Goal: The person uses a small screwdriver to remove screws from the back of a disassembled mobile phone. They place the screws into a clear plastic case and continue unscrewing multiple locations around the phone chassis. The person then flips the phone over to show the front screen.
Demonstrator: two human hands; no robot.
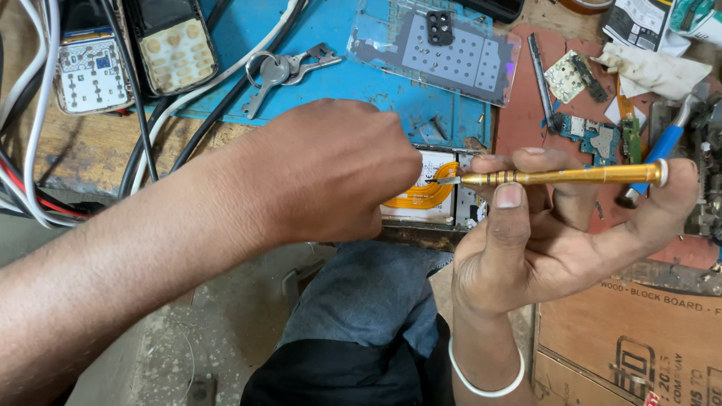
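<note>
Seen from above, two bare hands meet over the near edge of a cluttered repair table (90, 150). The right hand (541, 240) grasps a slim gold precision screwdriver (560, 177), lying level between thumb and fingers, its end cap against the base of the forefinger. The left hand (331, 169) is curled, its fingertips pinched at the screwdriver's small tip; whether they hold a bit cannot be told. Just behind the hands lies an opened phone (444, 188) with an orange flex cable (429, 194). The screwdriver looks light, stiff and slippery metal, best taken by its ribbed collar; the phone looks fragile. Farther back sit a blue mat (361, 86), keys (289, 66), a clear screw tray (436, 49) and green circuit boards (594, 139).
</note>
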